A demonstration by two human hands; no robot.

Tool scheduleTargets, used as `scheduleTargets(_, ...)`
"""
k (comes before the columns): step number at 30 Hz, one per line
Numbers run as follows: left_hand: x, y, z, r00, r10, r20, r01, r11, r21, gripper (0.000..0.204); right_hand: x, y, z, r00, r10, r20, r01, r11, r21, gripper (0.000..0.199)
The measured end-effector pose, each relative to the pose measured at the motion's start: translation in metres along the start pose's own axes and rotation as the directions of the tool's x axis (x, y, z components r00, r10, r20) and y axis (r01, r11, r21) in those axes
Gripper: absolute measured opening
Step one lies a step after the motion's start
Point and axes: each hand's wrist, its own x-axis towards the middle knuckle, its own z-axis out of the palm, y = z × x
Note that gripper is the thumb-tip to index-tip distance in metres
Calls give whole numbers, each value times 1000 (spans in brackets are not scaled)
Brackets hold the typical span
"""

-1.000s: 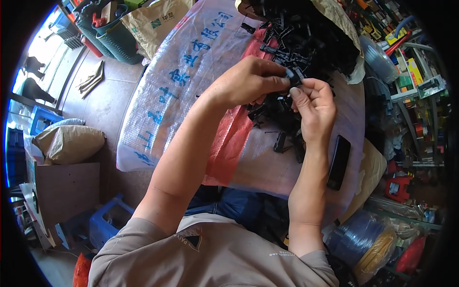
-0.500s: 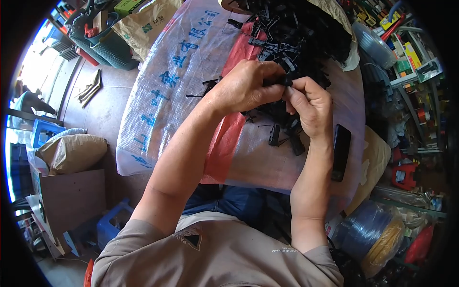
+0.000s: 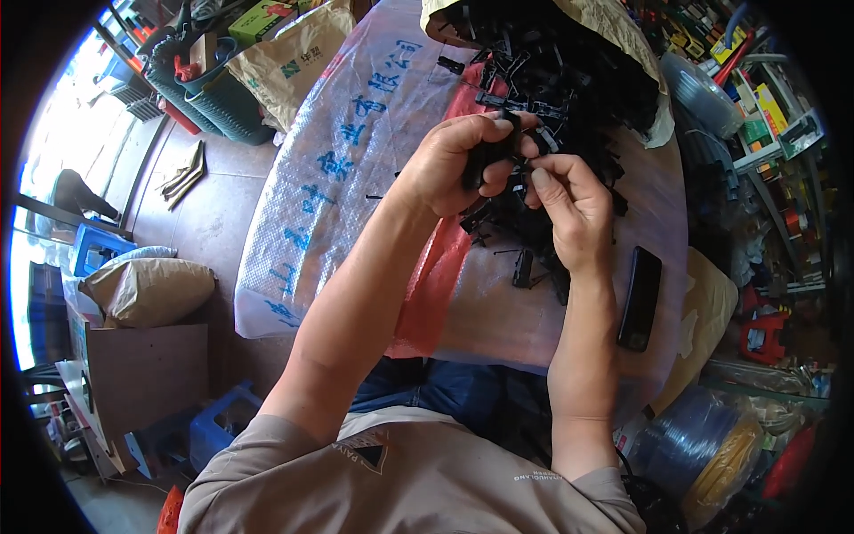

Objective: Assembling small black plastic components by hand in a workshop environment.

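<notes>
My left hand (image 3: 454, 165) is closed around a black plastic part (image 3: 489, 158), its thumb lying along the top. Close by on the right, my right hand (image 3: 576, 209) pinches thumb against forefinger. Whatever lies between those fingertips is too small and dark to make out. Both hands are held over a heap of black plastic parts (image 3: 578, 80), which spills from an open paper sack (image 3: 627, 22) at the far side. A few loose black parts (image 3: 523, 267) lie nearer to me on the woven plastic sheet (image 3: 294, 214), which has a red stripe.
A black phone (image 3: 640, 298) lies right of my right forearm. Floor items at left include a teal basket (image 3: 233, 107), a stuffed sack (image 3: 160, 287) and a blue stool (image 3: 218, 427). Crowded shelves (image 3: 783, 160) and wrapped coils of tubing (image 3: 703, 445) stand at right.
My hands, joined over the heap before, have drawn slightly apart. The left hand has turned, so the black part in it shows more. The whole view has shifted a little.
</notes>
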Motion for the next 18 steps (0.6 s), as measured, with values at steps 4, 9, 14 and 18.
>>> scheduleTargets(4,2,-7,9,961,119,-250,27,857,515,35,1,1,0,986,-137,-99,120,980,-160,12)
scheduleTargets(9,-2,-5,13,990,11,-143,83,767,637,32,7,11,-2,975,-160,-152,146,984,-98,13)
scheduleTargets(14,-2,-8,16,989,44,-143,78,667,741,28,9,14,-8,986,-117,-115,119,993,16,11)
scheduleTargets(18,-2,-9,17,991,104,-87,6,609,793,27,10,21,-10,986,-64,-157,74,995,61,10)
